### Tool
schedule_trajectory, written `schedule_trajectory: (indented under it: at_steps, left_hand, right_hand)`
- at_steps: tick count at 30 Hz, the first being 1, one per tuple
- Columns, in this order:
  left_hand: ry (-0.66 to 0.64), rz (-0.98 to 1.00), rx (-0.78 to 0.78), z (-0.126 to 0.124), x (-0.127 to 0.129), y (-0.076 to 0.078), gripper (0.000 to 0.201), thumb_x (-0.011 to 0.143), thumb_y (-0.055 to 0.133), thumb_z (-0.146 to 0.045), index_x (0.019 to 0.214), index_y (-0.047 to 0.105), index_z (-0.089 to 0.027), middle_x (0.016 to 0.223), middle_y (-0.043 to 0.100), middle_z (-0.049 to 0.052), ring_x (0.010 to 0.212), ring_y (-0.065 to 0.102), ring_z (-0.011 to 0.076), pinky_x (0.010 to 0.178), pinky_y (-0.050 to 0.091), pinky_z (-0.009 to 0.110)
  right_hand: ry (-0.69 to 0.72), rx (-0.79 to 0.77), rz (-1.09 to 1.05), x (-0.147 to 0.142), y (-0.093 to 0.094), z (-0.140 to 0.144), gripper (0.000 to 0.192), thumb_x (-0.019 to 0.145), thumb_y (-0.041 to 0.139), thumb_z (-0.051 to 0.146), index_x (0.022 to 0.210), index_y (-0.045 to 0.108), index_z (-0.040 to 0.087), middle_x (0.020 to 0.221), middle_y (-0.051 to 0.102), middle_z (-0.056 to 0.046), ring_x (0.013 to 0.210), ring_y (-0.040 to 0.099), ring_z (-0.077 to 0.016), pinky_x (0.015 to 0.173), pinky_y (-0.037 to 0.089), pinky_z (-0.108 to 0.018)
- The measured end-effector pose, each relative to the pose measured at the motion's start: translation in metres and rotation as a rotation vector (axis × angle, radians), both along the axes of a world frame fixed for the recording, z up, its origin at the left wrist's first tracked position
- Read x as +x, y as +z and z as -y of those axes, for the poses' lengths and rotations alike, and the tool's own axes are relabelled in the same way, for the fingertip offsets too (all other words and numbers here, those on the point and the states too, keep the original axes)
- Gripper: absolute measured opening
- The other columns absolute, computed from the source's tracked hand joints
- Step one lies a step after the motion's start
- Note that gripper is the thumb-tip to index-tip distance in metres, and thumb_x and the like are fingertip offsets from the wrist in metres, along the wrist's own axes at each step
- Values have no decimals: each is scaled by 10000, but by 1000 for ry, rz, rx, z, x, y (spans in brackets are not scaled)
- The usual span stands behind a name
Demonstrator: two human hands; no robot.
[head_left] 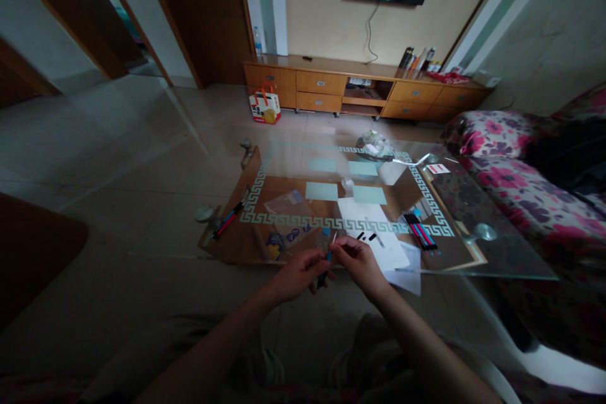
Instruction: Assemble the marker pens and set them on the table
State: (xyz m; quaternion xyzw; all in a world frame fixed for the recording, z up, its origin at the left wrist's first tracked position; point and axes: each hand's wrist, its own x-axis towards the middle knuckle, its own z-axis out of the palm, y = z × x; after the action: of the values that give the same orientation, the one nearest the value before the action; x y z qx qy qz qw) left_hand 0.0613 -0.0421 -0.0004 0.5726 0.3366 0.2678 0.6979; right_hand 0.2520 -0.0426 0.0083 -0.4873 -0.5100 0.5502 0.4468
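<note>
Grips blue pen [329, 256] w/ L fingers [318, 264], nearly closed; pinches near its top w/ R fingers [344, 246]. Points thin end fwd, leans lengthwise a bit R.

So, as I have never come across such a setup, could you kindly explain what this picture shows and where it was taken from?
There is no machine here: the picture comes from a camera worn on a person's head, looking forward and down at their own bare hands. The left hand and right hand meet near the close edge of a glass table, their fingers around what looks like a blue and dark pen. On the table are white paper with small black pieces on it, a bunch of pens on the right, more pens on the left, and a plastic bag towards the far side.
</note>
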Motion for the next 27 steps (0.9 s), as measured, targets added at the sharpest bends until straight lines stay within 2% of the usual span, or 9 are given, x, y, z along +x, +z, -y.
schedule_trajectory:
  at_steps: [4, 6, 8, 11, 15, 27]
  left_hand:
    - [36, -26, 52, -1, 1, -3, 342, 891, 615, -480, 873, 594, -139, 783, 618, 22, 620, 571, 112, 577, 474, 234]
    - [53, -21, 50, -1, 1, -3, 318, 866, 658, -452, 879, 602, -140, 756, 594, 8, 648, 583, 124, 606, 487, 244]
    - [77, 12, 26, 0, 1, -2, 325, 841, 695, -424, 997, 598, -156, 804, 609, 12, 699, 610, 143, 618, 501, 251]
    - [118, 56, -9, 1, 1, -1, 499, 821, 723, -385, 1235, 507, -207, 810, 619, 0, 692, 623, 152, 608, 511, 260]
    - [122, 54, 10, 1, 1, -1, 646, 820, 728, -354, 1384, 438, -232, 764, 597, -17, 676, 610, 148, 621, 519, 270]
    - [144, 46, 55, -1, 0, -1, 570, 834, 709, -347, 1355, 516, -220, 822, 625, 12, 699, 617, 149, 621, 515, 263]
  right_hand:
    - [6, -3, 9, -1, -1, 0, 271, 813, 709, 470, 808, 689, 200, 745, 657, -3, 683, 587, -143, 649, 471, -264]
    - [6, 5, 21, -1, 1, 1, 272, 813, 706, 472, 807, 698, 199, 746, 659, -1, 686, 587, -143, 657, 469, -267]
    - [6, 9, 32, -1, 2, 1, 276, 813, 703, 476, 806, 710, 200, 749, 666, -3, 691, 593, -146, 665, 470, -271]
    - [1, 28, 63, 0, 2, 1, 269, 817, 701, 469, 817, 724, 201, 775, 681, -13, 727, 608, -160, 687, 475, -281]
    - [-8, 26, 73, 1, -1, 0, 248, 816, 705, 456, 831, 739, 210, 807, 704, -19, 756, 626, -170, 722, 484, -294]
    - [28, -66, 20, -2, -3, 1, 255, 806, 716, 439, 892, 734, 200, 858, 736, -39, 779, 664, -184, 744, 499, -310]
